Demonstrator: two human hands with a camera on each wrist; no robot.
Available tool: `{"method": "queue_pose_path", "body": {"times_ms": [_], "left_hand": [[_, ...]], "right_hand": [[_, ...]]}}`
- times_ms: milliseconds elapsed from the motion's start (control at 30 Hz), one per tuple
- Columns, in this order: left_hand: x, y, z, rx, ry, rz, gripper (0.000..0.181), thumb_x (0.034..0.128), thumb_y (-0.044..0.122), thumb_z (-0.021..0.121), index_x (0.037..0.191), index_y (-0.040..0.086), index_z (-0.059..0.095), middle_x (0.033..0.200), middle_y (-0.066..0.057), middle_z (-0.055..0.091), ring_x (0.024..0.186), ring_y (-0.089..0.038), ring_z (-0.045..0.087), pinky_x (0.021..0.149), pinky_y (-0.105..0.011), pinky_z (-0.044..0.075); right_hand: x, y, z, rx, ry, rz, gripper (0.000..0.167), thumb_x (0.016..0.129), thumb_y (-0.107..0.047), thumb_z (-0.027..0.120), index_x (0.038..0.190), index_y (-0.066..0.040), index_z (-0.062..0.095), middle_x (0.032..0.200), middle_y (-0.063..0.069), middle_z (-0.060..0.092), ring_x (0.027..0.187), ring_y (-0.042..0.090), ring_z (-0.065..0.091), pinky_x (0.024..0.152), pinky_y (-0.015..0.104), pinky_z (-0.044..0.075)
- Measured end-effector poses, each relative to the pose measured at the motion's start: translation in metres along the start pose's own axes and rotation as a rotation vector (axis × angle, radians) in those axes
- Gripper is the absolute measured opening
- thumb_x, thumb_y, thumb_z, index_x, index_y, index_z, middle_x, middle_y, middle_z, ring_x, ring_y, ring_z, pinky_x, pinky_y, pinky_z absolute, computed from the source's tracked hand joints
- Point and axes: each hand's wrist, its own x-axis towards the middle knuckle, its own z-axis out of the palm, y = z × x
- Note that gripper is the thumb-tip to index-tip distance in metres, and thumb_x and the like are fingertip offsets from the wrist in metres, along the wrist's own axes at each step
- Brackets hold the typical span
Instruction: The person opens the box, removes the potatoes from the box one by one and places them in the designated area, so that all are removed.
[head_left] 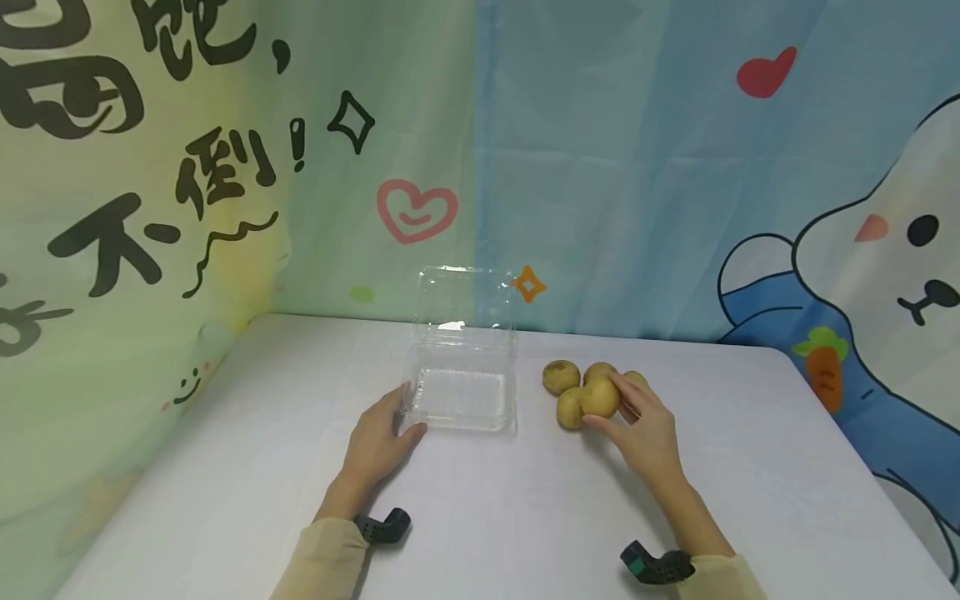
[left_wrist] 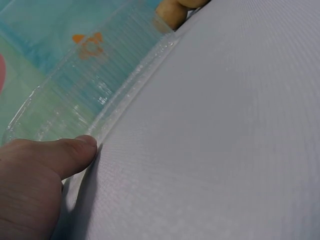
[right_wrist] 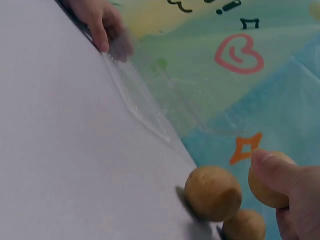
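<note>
A clear plastic clamshell box (head_left: 461, 425) sits on the table with its lid (head_left: 467, 287) raised at the back. My left hand (head_left: 380, 442) holds the box's near left corner, thumb at the front edge and fingers along the left side. Just right of the box, my right hand (head_left: 641, 429) pinches a potato (head_left: 602, 397) between thumb and fingers. Around it lie other potatoes: one at the back left (head_left: 561, 377), one at the front left (head_left: 570, 408), and more partly hidden behind the hand. In the right wrist view, the pinched potato (right_wrist: 267, 187) is above the tabletop.
The white-covered table (head_left: 495, 517) ends at a printed cloth backdrop (head_left: 600, 167) close behind the box lid. A dark strap device is worn on each wrist, the left (head_left: 384, 527) and the right (head_left: 657, 565).
</note>
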Motion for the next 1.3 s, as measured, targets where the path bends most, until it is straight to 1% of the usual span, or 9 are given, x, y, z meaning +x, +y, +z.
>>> {"method": "queue_pose_path", "body": {"times_ms": [167, 300, 433, 600, 767, 867, 1000, 1100, 1300], "left_hand": [[0.001, 0.0, 0.001, 0.01, -0.002, 0.031, 0.072, 0.0844, 0.04, 0.068, 0.143, 0.009, 0.04, 0.142, -0.013, 0.05, 0.131, -0.033, 0.047, 0.111, -0.048, 0.038], [-0.001, -0.001, 0.002, 0.001, 0.02, 0.036, 0.072, 0.0838, 0.037, 0.069, 0.143, 0.007, 0.041, 0.141, -0.015, 0.051, 0.13, -0.034, 0.048, 0.11, -0.05, 0.038], [-0.004, -0.003, 0.002, -0.007, 0.007, 0.006, 0.072, 0.084, 0.038, 0.069, 0.143, 0.008, 0.04, 0.142, -0.014, 0.05, 0.131, -0.034, 0.046, 0.11, -0.05, 0.037], [-0.004, -0.004, 0.003, -0.002, -0.005, 0.002, 0.073, 0.0843, 0.039, 0.068, 0.143, 0.008, 0.04, 0.143, -0.013, 0.049, 0.132, -0.033, 0.046, 0.111, -0.049, 0.037], [-0.001, -0.002, 0.001, -0.009, 0.004, 0.013, 0.072, 0.0841, 0.039, 0.069, 0.143, 0.007, 0.041, 0.142, -0.014, 0.049, 0.131, -0.033, 0.047, 0.11, -0.049, 0.037], [0.0, -0.001, 0.001, -0.009, 0.003, 0.015, 0.072, 0.0842, 0.039, 0.069, 0.143, 0.007, 0.041, 0.142, -0.014, 0.049, 0.131, -0.033, 0.046, 0.111, -0.049, 0.037], [0.001, 0.0, 0.002, 0.0, 0.005, 0.014, 0.073, 0.0842, 0.04, 0.068, 0.143, 0.008, 0.041, 0.143, -0.014, 0.049, 0.132, -0.033, 0.046, 0.111, -0.049, 0.037], [0.001, 0.0, 0.003, 0.005, 0.006, 0.014, 0.073, 0.0843, 0.04, 0.068, 0.143, 0.008, 0.04, 0.143, -0.013, 0.049, 0.132, -0.032, 0.046, 0.111, -0.048, 0.037], [0.001, -0.003, 0.003, 0.005, 0.0, 0.008, 0.073, 0.0842, 0.04, 0.068, 0.144, 0.009, 0.04, 0.142, -0.013, 0.049, 0.131, -0.033, 0.046, 0.111, -0.049, 0.037]], "right_hand": [[-0.014, 0.026, -0.002, 0.003, 0.015, 0.038, 0.073, 0.075, -0.02, 0.081, 0.138, -0.004, 0.049, 0.135, 0.015, 0.05, 0.129, 0.035, 0.047, 0.091, 0.0, 0.038], [-0.018, 0.043, 0.002, 0.029, -0.005, 0.031, 0.072, 0.075, -0.023, 0.081, 0.138, -0.005, 0.049, 0.136, 0.012, 0.049, 0.13, 0.032, 0.046, 0.092, -0.001, 0.037], [-0.017, 0.047, 0.003, 0.033, -0.008, 0.037, 0.073, 0.075, -0.024, 0.081, 0.138, -0.004, 0.049, 0.138, 0.013, 0.047, 0.131, 0.031, 0.045, 0.091, -0.003, 0.035], [-0.02, 0.05, 0.003, 0.002, -0.006, 0.066, 0.073, 0.075, -0.023, 0.081, 0.138, -0.003, 0.048, 0.139, 0.015, 0.047, 0.133, 0.033, 0.043, 0.092, -0.003, 0.033], [-0.018, 0.05, 0.003, -0.071, -0.03, 0.073, 0.073, 0.077, -0.022, 0.08, 0.139, -0.003, 0.047, 0.139, 0.017, 0.046, 0.132, 0.035, 0.043, 0.098, 0.017, 0.042], [-0.018, 0.048, 0.003, -0.122, -0.038, 0.083, 0.073, 0.079, -0.021, 0.078, 0.141, -0.003, 0.044, 0.138, 0.017, 0.044, 0.132, 0.036, 0.043, 0.102, 0.033, 0.043], [-0.019, 0.046, 0.005, -0.206, -0.026, 0.098, 0.073, 0.08, -0.024, 0.077, 0.142, -0.005, 0.043, 0.13, 0.018, 0.045, 0.127, 0.036, 0.045, 0.104, 0.045, 0.045], [-0.02, 0.044, 0.006, -0.244, -0.001, 0.092, 0.073, 0.079, -0.023, 0.078, 0.141, -0.006, 0.044, 0.125, 0.018, 0.048, 0.121, 0.036, 0.05, 0.101, 0.045, 0.048], [-0.021, 0.04, 0.009, -0.214, 0.046, 0.061, 0.07, 0.076, -0.015, 0.08, 0.137, -0.003, 0.049, 0.123, 0.016, 0.053, 0.116, 0.034, 0.056, 0.093, 0.035, 0.052]]}}
